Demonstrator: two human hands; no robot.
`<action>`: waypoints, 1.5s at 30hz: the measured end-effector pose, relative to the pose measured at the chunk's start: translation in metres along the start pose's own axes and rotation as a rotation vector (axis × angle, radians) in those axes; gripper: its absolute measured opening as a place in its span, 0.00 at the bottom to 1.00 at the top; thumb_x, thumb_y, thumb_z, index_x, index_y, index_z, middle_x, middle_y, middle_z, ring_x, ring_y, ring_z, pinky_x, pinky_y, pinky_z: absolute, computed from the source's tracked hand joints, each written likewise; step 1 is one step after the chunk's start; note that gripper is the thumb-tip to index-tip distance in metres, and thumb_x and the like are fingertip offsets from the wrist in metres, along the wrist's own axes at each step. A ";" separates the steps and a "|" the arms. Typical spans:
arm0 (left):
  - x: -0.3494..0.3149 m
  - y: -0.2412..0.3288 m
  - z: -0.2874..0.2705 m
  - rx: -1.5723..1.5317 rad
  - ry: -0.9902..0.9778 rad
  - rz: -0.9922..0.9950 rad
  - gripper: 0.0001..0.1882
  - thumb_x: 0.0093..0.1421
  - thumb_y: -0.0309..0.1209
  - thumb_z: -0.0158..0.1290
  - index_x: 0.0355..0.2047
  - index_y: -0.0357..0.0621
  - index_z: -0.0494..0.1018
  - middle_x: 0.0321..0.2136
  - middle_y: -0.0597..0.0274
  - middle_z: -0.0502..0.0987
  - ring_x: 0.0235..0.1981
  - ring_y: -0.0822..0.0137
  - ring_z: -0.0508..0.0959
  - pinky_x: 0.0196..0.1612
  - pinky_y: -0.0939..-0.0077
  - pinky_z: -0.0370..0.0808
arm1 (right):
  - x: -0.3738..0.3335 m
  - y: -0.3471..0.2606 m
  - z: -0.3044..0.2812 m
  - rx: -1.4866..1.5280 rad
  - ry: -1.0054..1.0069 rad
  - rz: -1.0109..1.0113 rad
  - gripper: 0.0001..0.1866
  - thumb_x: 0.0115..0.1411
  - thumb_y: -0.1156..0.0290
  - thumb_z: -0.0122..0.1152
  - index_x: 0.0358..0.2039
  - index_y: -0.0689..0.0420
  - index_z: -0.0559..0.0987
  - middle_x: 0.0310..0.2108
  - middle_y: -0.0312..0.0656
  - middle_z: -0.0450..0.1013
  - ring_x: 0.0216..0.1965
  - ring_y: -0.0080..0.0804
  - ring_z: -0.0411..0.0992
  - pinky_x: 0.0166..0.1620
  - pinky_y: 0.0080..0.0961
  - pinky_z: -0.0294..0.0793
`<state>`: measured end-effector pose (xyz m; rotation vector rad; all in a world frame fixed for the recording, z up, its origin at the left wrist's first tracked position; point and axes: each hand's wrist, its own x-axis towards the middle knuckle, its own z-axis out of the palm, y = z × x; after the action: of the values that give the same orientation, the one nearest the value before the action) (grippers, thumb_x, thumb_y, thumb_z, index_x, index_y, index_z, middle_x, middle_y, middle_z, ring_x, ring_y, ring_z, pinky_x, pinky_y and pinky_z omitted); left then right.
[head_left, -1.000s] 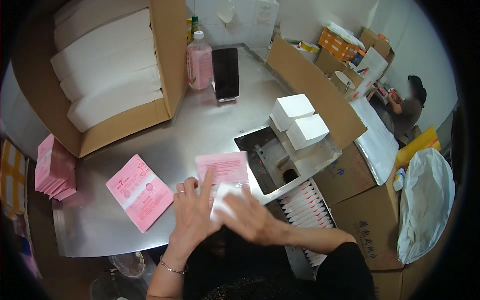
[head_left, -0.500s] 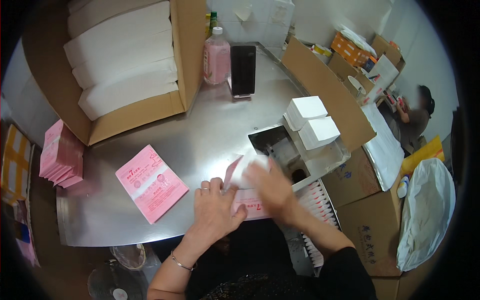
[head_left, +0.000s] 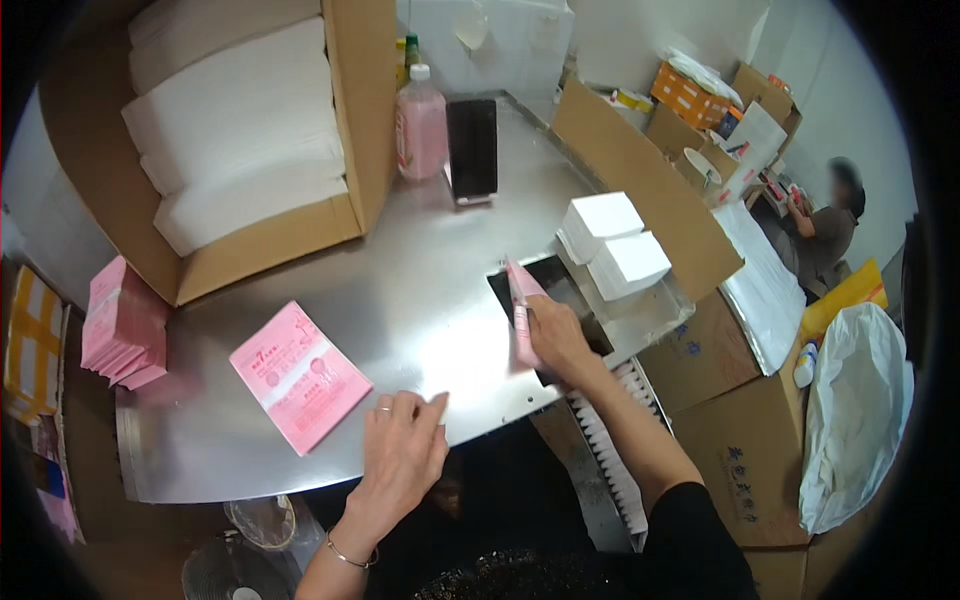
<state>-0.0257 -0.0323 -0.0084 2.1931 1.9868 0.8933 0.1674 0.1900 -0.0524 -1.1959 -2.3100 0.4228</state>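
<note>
My right hand [head_left: 558, 338] is closed around a pink printed paper packet [head_left: 524, 335], held on its edge at the left side of a rectangular opening [head_left: 558, 272] in the metal table. The hand covers part of the packet. My left hand [head_left: 404, 440] holds nothing; it rests at the table's front edge with fingers loosely bent and apart. To its left lies a stack of pink printed sheets [head_left: 300, 395] with a paler band across it. Two white blocks of folded tissue [head_left: 630, 265] stand just beyond the opening, at its right.
A large cardboard box [head_left: 270, 262] of white tissue stacks stands at the back left, with more pink stacks [head_left: 122, 325] beside it. A phone [head_left: 472, 150] and a pink-liquid bottle [head_left: 421, 125] stand behind. A tray of white packets [head_left: 610, 465] sits below the table edge. Another person sits far right.
My right hand has moved right and away from me to the opening, carrying the pink packet. My left hand has let go of the pink paper and drawn back slightly.
</note>
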 end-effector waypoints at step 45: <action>0.041 0.021 0.025 0.220 0.022 -0.044 0.28 0.53 0.45 0.61 0.52 0.43 0.74 0.49 0.48 0.71 0.43 0.51 0.69 0.44 0.57 0.64 | -0.002 0.039 -0.099 -0.611 0.517 -0.102 0.11 0.60 0.69 0.61 0.41 0.61 0.79 0.36 0.47 0.72 0.42 0.44 0.71 0.47 0.46 0.67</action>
<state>0.0046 0.0106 -0.0049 2.2451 2.2319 0.7287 0.2500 0.2153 0.0099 -1.2489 -2.0631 -0.6104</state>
